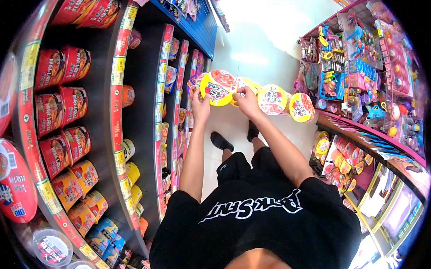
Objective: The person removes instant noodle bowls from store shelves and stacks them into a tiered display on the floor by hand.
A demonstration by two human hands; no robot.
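Observation:
In the head view, my left hand (200,107) is closed on the lower left edge of an instant noodle cup (218,88) with a round yellow and red lid. Beside that lid's right edge, my right hand (247,101) has its fingers curled in; what they pinch, if anything, is hidden. Behind it a paler yellow cup (248,84) shows in part. To the right, a cup with a white-centred lid (272,100) and another cup with a yellow rim (302,107) continue the row. What supports these cups cannot be made out.
A tall shelf of red noodle tubs (51,112) and orange tubs (79,182) stands close on my left. On the right is a rack of small toys (331,50), with more packed noodles (347,158) below. Pale floor tiles (260,62) run between them; my shoes (221,141) are below the cups.

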